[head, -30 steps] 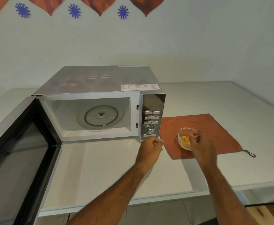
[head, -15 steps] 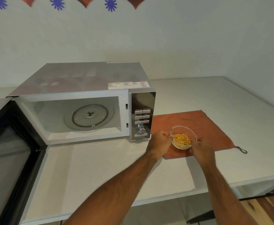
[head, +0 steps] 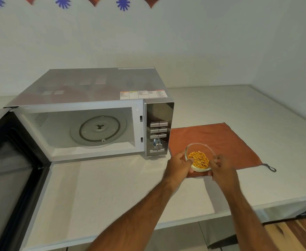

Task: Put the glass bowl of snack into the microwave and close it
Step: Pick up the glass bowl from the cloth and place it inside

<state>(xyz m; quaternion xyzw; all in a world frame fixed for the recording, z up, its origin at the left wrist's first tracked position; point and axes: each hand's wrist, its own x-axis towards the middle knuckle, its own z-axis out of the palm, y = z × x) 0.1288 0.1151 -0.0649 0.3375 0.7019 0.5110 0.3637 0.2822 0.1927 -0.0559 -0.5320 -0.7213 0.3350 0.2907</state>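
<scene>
**Mia:** How many things can you count?

**Ben:** One microwave (head: 94, 113); one glass bowl (head: 200, 156) with lots of little orange snack sticks (head: 199, 161) in it; one orange cloth (head: 217, 140); two hands; and three blue flower shapes (head: 123, 3) up on the wall above the microwave.

**Mia:** Where is the bowl?

**Ben:** Just to the right of the microwave, near its front corner; it sits at the near edge of the cloth; I cannot tell if it is lifted off the cloth or not.

**Mia:** What are the hands doing?

**Ben:** The left hand (head: 178, 164) curls round the bowl's left side, thumb on the rim; the right hand (head: 222, 170) curls round the right side; both sets of fingers press on the glass, with the bowl between them.

**Mia:** Any words to read?

**Ben:** The black button panel (head: 158, 129) on the microwave's right side has tiny words; I can make out "Power Level"; the rest is too small; one round knob (head: 157, 143) sits under the buttons; a strip of stickers (head: 143, 94) on top is too blurry.

**Mia:** Is there room to move?

**Ben:** The door (head: 12, 169) hangs wide open on the microwave's left; inside there is one round glass plate (head: 97, 130); the white counter (head: 112, 192) in front of the microwave is bare right to its near edge.
</scene>
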